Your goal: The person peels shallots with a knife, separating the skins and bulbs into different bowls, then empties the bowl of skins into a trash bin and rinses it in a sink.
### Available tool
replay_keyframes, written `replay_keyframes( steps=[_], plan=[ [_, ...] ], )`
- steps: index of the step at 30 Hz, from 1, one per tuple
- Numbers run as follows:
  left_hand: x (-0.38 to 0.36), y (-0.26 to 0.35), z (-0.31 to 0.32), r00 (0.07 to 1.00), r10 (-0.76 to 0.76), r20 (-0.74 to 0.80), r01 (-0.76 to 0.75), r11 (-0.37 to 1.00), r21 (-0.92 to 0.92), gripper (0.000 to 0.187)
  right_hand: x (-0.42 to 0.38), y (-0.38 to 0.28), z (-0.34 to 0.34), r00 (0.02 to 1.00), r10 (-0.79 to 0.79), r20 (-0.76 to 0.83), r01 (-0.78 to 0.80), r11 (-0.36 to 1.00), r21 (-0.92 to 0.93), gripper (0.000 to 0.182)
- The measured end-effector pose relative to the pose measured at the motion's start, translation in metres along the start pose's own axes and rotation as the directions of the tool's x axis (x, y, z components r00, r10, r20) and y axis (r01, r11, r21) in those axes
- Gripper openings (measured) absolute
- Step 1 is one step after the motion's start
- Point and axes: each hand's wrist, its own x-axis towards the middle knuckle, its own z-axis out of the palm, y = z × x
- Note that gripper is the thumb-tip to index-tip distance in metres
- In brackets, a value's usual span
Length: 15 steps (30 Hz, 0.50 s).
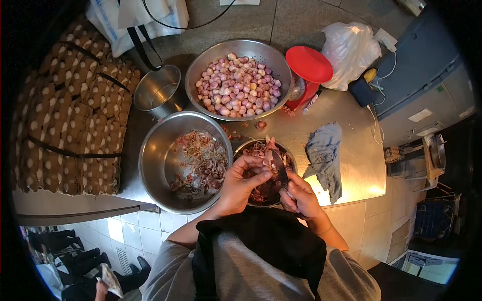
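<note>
Over a smaller bowl [257, 201] of shallots and skins, my left hand [243, 183] pinches a partly peeled shallot [271, 162]. My right hand [300, 198] is closed on a dark-bladed knife [280, 170], whose blade lies against the shallot. Left of my hands, a steel basin [159, 165] holds loose skins and trimmings [201, 158]. Behind it, a perforated colander [201, 65] is filled with peeled shallots [238, 88]. One loose shallot [260, 125] rests on the metal table [359, 145] between colander and bowl.
Stacked egg trays [75, 115] stand at the left beside an empty steel pot [159, 90]. A red scale [310, 65], a white plastic bag [351, 52] and a grey cloth [325, 158] lie to the right. People [85, 261] are at the lower left.
</note>
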Motion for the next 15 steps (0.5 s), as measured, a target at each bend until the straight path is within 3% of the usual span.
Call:
replay_keyframes(
  steps=[6, 10, 15],
  plan=[
    [-0.001, 0.008, 0.006, 0.999, 0.026, -0.031, -0.026, 0.999, -0.018, 0.033, 0.004, -0.001, -0.014, 0.987, -0.107, -0.122, 0.099, 0.993, -0.069, 0.045],
    [-0.001, 0.008, 0.008, 0.996, 0.089, -0.019, -0.090, 0.995, -0.045, 0.036, 0.004, -0.008, -0.011, 0.967, -0.159, -0.200, 0.108, 0.963, -0.247, 0.051],
    [0.001, 0.001, 0.000, 0.989, 0.148, -0.029, -0.146, 0.988, 0.054, 0.036, -0.005, -0.010, -0.001, 0.993, -0.110, -0.038, 0.085, 0.912, -0.401, 0.048]
  ],
)
